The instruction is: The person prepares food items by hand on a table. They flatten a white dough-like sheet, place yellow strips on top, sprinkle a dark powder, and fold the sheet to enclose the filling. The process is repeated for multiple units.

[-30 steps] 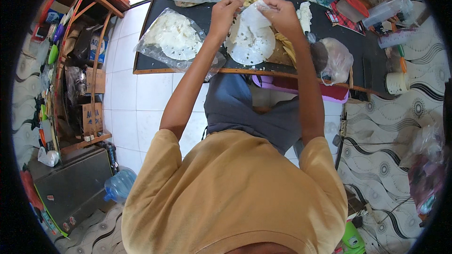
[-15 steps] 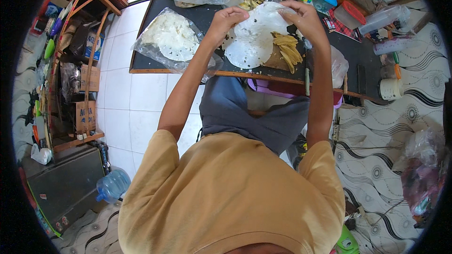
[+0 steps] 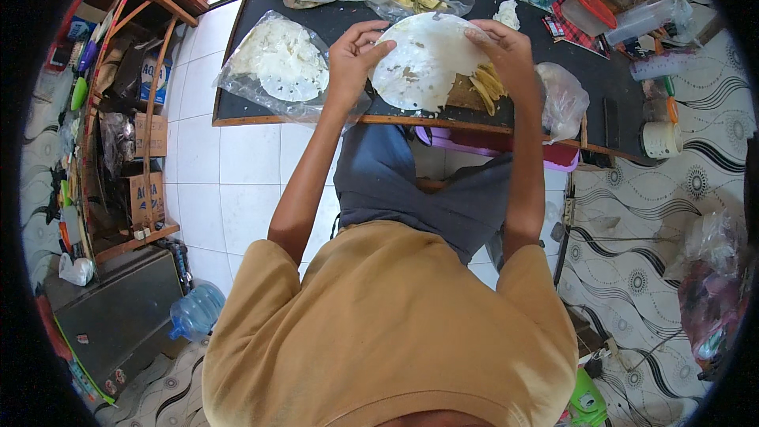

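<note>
Gripping round white wrapper (image 3: pixel 427 59) w/ both hands: left (image 3: pixel 353 51), right (image 3: pixel 506 47); clear bag (image 3: pixel 277 63) left.

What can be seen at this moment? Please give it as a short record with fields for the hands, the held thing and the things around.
left hand: left hand grips the left edge of the thin round white wrapper sheet
right hand: right hand grips its right edge
wrapper sheet: raised over the dark table top, tilted
under the sheet: pale yellow strips on a brown board
left of the hands: clear plastic bag with a stack of round white sheets
right of the hands: crumpled clear plastic bag
</note>
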Action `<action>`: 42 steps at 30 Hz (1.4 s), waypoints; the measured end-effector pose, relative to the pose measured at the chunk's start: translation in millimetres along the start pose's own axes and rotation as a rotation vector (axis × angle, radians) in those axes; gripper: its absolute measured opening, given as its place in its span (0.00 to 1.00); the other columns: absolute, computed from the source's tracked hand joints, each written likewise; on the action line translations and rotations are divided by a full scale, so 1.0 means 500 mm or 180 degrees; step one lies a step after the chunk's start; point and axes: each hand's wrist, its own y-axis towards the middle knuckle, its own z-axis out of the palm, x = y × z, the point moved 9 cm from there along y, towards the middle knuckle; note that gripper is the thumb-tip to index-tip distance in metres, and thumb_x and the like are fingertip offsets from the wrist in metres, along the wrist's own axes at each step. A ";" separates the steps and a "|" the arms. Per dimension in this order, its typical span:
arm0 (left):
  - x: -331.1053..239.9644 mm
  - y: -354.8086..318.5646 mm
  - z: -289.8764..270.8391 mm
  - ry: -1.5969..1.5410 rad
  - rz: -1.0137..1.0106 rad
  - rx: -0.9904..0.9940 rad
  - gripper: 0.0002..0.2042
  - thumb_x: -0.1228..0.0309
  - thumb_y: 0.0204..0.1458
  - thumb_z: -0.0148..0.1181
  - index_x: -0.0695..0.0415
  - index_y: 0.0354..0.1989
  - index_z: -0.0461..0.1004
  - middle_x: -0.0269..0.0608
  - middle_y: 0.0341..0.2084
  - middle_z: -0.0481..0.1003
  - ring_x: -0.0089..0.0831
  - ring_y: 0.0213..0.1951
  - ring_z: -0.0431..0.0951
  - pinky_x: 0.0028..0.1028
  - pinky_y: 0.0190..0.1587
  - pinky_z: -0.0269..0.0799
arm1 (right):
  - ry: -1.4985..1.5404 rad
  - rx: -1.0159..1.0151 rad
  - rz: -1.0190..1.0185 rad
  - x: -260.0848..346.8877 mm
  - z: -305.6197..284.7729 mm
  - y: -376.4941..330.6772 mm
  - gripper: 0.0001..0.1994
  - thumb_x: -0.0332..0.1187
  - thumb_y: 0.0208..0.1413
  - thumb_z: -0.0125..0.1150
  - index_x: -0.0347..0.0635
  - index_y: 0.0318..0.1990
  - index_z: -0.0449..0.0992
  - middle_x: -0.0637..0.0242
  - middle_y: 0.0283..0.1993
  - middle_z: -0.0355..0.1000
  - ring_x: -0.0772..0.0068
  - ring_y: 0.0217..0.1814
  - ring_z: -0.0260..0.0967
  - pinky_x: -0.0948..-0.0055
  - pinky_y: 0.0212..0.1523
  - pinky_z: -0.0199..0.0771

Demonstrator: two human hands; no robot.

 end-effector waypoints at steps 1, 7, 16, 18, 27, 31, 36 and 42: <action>0.016 0.000 -0.010 0.0164 -0.0098 -0.0094 0.17 0.82 0.49 0.67 0.63 0.49 0.76 0.33 0.30 0.78 0.15 0.30 0.75 0.15 0.32 0.69 | 0.0050 0.0034 0.0127 -0.019 0.008 0.011 0.13 0.31 0.59 0.65 0.31 0.47 0.79 0.68 0.40 0.78 0.82 0.40 0.73 0.80 0.42 0.74; 0.168 0.058 -0.083 0.2038 -0.0259 -0.0539 0.14 0.77 0.43 0.68 0.63 0.41 0.79 0.35 0.23 0.79 0.22 0.26 0.77 0.24 0.30 0.71 | -0.1002 0.0497 -0.0041 -0.197 0.057 0.150 0.15 0.31 0.55 0.67 0.32 0.48 0.78 0.63 0.41 0.80 0.77 0.40 0.75 0.76 0.42 0.75; 0.206 0.061 -0.121 0.2785 0.0158 -0.0941 0.13 0.76 0.45 0.61 0.60 0.41 0.80 0.43 0.29 0.82 0.41 0.33 0.83 0.34 0.38 0.76 | -0.1714 -0.0532 -0.0646 -0.190 0.064 0.079 0.14 0.37 0.51 0.66 0.40 0.43 0.80 0.54 0.43 0.78 0.52 0.45 0.75 0.58 0.49 0.73; 0.197 0.058 -0.117 0.2754 0.0100 -0.0924 0.13 0.76 0.45 0.61 0.60 0.41 0.79 0.44 0.30 0.81 0.42 0.34 0.82 0.35 0.39 0.75 | -0.1954 -0.0789 -0.0417 -0.188 0.053 0.031 0.14 0.39 0.51 0.66 0.40 0.41 0.80 0.54 0.40 0.77 0.49 0.43 0.75 0.56 0.46 0.73; 0.199 0.057 -0.073 0.3214 0.0409 -0.0843 0.16 0.75 0.42 0.62 0.61 0.43 0.77 0.46 0.34 0.78 0.45 0.41 0.75 0.38 0.46 0.71 | -0.1787 -0.0092 0.1271 -0.323 0.063 -0.059 0.19 0.45 0.43 0.73 0.36 0.32 0.78 0.54 0.31 0.76 0.55 0.36 0.75 0.59 0.38 0.73; 0.214 0.062 -0.084 0.3246 0.0382 -0.0835 0.18 0.75 0.39 0.61 0.61 0.43 0.77 0.46 0.35 0.78 0.47 0.41 0.75 0.40 0.47 0.71 | -0.1216 -0.0122 0.0750 -0.317 0.080 -0.034 0.19 0.42 0.42 0.74 0.35 0.33 0.77 0.53 0.32 0.76 0.59 0.36 0.75 0.62 0.39 0.73; 0.203 0.060 -0.069 0.3321 0.0452 -0.0798 0.18 0.76 0.40 0.61 0.60 0.43 0.77 0.46 0.35 0.78 0.47 0.40 0.75 0.40 0.47 0.71 | -0.0896 -0.0533 0.0665 -0.344 0.057 -0.036 0.22 0.42 0.42 0.74 0.36 0.39 0.74 0.53 0.36 0.75 0.58 0.40 0.76 0.62 0.41 0.74; 0.181 0.047 -0.070 0.3404 0.0367 -0.0735 0.18 0.74 0.45 0.62 0.61 0.47 0.76 0.48 0.42 0.77 0.48 0.46 0.74 0.41 0.52 0.68 | -0.2603 -0.0877 0.0795 -0.220 0.030 -0.076 0.25 0.41 0.46 0.72 0.34 0.47 0.71 0.51 0.44 0.74 0.52 0.44 0.73 0.57 0.46 0.74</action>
